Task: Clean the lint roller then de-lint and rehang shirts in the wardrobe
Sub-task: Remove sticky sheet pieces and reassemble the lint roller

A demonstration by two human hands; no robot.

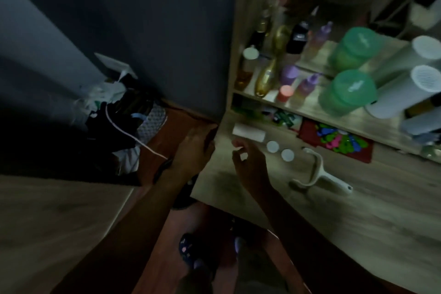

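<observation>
Left hand (193, 150), fingers straight, at the desk (358, 212) edge; right hand (250, 164) pinches a white scrap (239, 149).

On your desk (372, 217) the roll (249, 133) lay near the far left corner. Two caps (272, 146) sat just beside it to the right, and the roller handle (319, 174) lay farther right. Your right hand (250, 162) was just before the roll, your left hand (193, 150) at the desk's left edge. Behind, a shelf (334, 112) carried bottles (307, 83) and jars (348, 93).
</observation>
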